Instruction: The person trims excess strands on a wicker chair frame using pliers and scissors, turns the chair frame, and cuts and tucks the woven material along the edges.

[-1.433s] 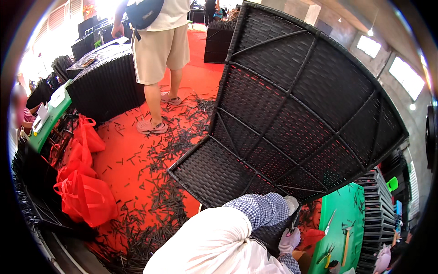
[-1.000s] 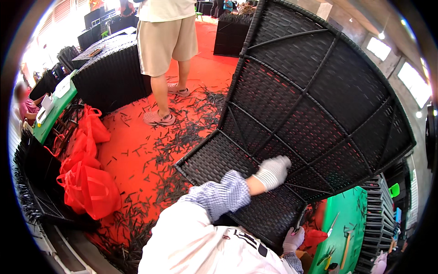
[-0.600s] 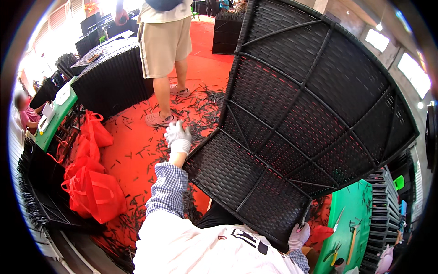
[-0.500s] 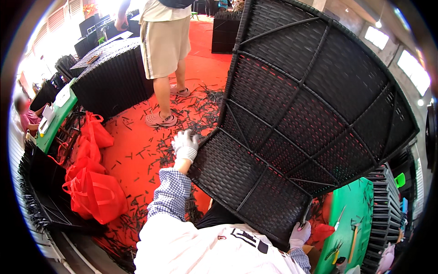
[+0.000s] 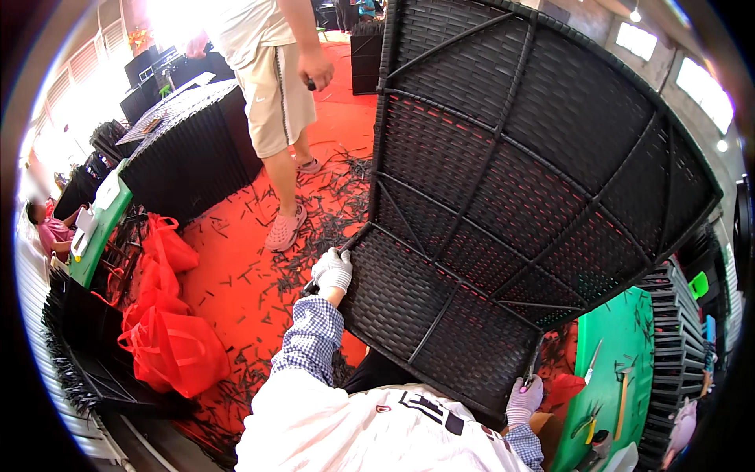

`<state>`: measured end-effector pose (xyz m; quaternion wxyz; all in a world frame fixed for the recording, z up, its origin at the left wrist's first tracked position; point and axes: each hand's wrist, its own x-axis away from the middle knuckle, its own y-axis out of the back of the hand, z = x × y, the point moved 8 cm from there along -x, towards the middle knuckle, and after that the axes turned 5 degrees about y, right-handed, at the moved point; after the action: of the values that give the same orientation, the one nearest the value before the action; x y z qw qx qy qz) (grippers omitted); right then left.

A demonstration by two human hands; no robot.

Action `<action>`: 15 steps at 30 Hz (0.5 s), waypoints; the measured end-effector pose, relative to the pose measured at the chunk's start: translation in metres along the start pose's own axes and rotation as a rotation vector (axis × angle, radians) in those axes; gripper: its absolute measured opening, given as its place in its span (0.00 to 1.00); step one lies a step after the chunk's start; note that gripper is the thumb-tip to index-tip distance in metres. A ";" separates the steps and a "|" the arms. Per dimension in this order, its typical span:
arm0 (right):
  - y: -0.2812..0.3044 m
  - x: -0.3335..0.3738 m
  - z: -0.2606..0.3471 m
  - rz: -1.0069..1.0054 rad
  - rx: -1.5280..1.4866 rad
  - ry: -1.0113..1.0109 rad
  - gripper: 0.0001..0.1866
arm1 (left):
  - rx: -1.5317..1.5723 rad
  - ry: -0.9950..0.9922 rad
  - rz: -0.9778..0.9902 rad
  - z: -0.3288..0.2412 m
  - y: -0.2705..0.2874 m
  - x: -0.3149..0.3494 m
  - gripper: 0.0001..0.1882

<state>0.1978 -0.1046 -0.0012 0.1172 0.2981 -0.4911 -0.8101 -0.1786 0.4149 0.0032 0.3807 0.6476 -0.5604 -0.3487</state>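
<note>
- We have our two hands on the short edges of one black wicker piece (image 5: 511,197), made of a low seat (image 5: 397,295) and a tall back (image 5: 566,149).
- The seat lies between our hands, just ahead of our body; its long axis slants from far left to near right.
- The back rises from the seat's far edge and widens up and to the right, beyond both hands.
- Our left hand (image 5: 332,271), gloved, has its fingers closed over the seat's left edge, in the part toward the back.
- Our right hand (image 5: 522,398), also gloved, is curled at the seat's right edge, toward the near corner, so it sits closer to our body than the left.
- A small metal thing (image 5: 532,365) shows at the right hand's fingers; we cannot tell whether that hand grips it, the edge or both.
- The right hand is the nearer one to the green tabletop (image 5: 610,340), which lies on our right.
- On that tabletop, the pliers (image 5: 586,425) and knife (image 5: 593,360) lie toward its left edge, the hammer (image 5: 624,403) closer to its right edge.
- Left of our left hand, cut black strips lie over the red floor (image 5: 206,263).
</note>
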 end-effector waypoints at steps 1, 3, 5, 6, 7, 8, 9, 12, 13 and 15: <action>0.002 -0.001 0.002 0.001 -0.008 -0.002 0.19 | 0.010 0.017 0.010 -0.002 0.006 0.002 0.22; -0.009 -0.004 -0.005 0.044 -0.086 -0.037 0.19 | 0.023 0.036 -0.002 -0.002 0.014 -0.001 0.22; -0.006 -0.007 -0.003 0.030 -0.078 -0.014 0.19 | 0.011 0.050 -0.012 0.002 0.019 0.002 0.22; -0.005 -0.011 0.002 0.009 -0.069 0.012 0.19 | 0.007 0.063 -0.023 0.004 0.023 0.003 0.22; -0.001 -0.010 -0.001 -0.003 -0.071 0.014 0.18 | 0.009 0.069 -0.012 0.005 0.017 0.006 0.21; 0.001 -0.010 -0.002 0.001 -0.070 0.009 0.18 | 0.004 0.067 -0.009 0.006 0.014 0.009 0.21; 0.001 -0.012 -0.004 0.023 -0.111 -0.006 0.18 | 0.031 0.055 -0.034 0.006 0.015 0.011 0.21; 0.008 -0.002 -0.017 -0.046 -0.092 -0.001 0.17 | -0.030 -0.086 -0.200 -0.006 0.007 0.032 0.19; 0.010 0.004 -0.021 -0.085 -0.090 0.016 0.17 | -0.005 -0.248 -0.349 -0.039 0.024 0.055 0.18; 0.024 0.013 -0.014 -0.064 -0.108 -0.016 0.16 | 0.163 -0.590 -0.351 -0.115 0.039 0.109 0.18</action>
<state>0.1930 -0.1328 0.0101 0.1034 0.3003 -0.4378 -0.8411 -0.0815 0.3151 0.0892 0.0835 0.6339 -0.5523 -0.5350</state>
